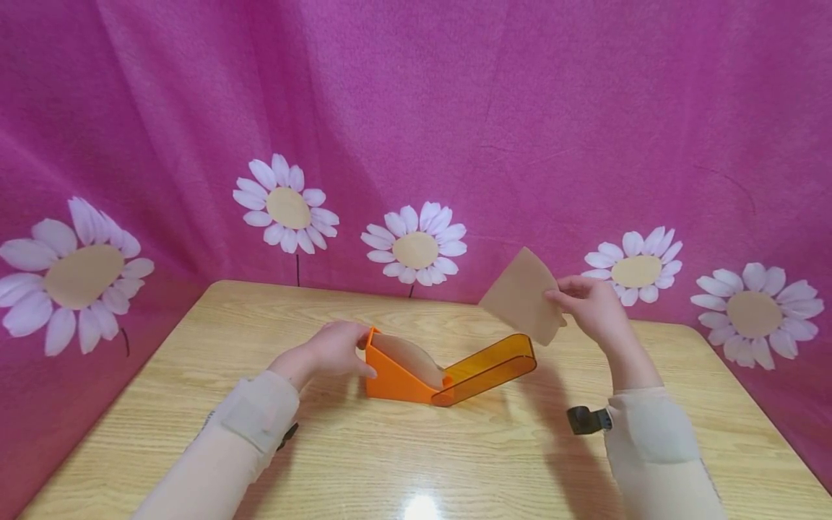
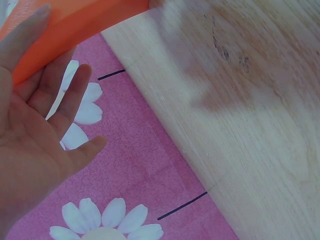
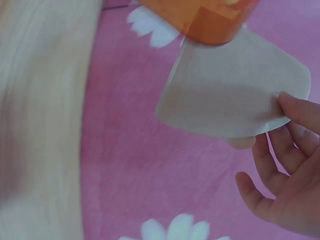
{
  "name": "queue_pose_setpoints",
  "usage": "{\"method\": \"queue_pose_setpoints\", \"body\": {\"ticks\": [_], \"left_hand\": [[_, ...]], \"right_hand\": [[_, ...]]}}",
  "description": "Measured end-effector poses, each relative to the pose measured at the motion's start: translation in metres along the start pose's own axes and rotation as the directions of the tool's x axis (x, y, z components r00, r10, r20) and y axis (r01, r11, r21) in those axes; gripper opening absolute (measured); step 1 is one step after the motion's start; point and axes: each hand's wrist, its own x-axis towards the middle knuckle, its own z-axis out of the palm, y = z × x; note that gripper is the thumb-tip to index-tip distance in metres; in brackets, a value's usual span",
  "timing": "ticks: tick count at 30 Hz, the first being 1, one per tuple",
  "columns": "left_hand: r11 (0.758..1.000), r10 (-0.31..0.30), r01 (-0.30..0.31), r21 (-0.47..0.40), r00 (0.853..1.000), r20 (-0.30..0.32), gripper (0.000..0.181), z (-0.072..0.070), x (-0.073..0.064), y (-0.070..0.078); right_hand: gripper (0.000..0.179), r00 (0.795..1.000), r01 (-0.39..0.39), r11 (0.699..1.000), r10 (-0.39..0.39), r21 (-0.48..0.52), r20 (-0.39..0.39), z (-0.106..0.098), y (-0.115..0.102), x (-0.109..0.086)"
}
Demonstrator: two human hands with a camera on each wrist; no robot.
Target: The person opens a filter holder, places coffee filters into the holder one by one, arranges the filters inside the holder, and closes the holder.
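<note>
An orange coffee filter holder (image 1: 396,381) sits on the table, its see-through amber lid (image 1: 497,366) swung down to the right. Brown paper filters (image 1: 411,357) show inside it. My left hand (image 1: 330,351) grips the holder's tall left end; in the left wrist view the thumb lies along the orange wall (image 2: 95,22) and the lower fingers are off it. Above and beyond the lid, my right hand (image 1: 596,309) pinches a brown paper coffee filter (image 1: 520,292) by its curved edge. The right wrist view shows this filter (image 3: 225,90) flat and fan-shaped, partly behind the lid (image 3: 220,25).
The holder stands on a wood-grain table (image 1: 364,462). A pink cloth (image 1: 416,108) printed with large white flowers hangs behind the table and along both sides. Each forearm wears a pale band; a black wrist camera (image 1: 587,420) sticks out from the right one.
</note>
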Motion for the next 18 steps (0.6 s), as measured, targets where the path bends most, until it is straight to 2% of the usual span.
{"method": "queue_pose_setpoints", "body": {"ticks": [10, 18], "left_hand": [[1.000, -0.027, 0.027, -0.013, 1.000, 0.010, 0.037, 0.000, 0.000, 0.001], [1.000, -0.016, 0.016, -0.002, 1.000, 0.006, 0.037, 0.001, 0.000, 0.000]], "right_hand": [[0.035, 0.999, 0.047, 0.996, -0.048, 0.077, 0.008, -0.002, -0.038, -0.010], [0.025, 0.993, 0.111, 0.992, -0.114, 0.066, 0.044, 0.020, -0.057, -0.013]]}}
